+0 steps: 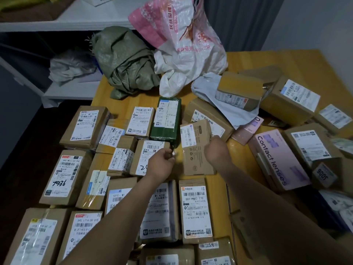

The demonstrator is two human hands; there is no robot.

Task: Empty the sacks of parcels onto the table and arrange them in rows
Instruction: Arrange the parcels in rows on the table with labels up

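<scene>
Yellow wooden table [248,60] carries labelled cardboard parcels, set in rows on its left half so every label faces up. Emptied sacks, a green woven sack [124,62] and a pink-and-white sack [183,35], lie crumpled at the far edge. Your right hand [214,150] grasps a small brown carton [196,148], apparently positioning it beside the green parcel [166,119]. Your left hand [162,163] is clenched around a small object you cannot identify. Unsorted parcels, including a contact lenses box [277,159], remain heaped on the right.
</scene>
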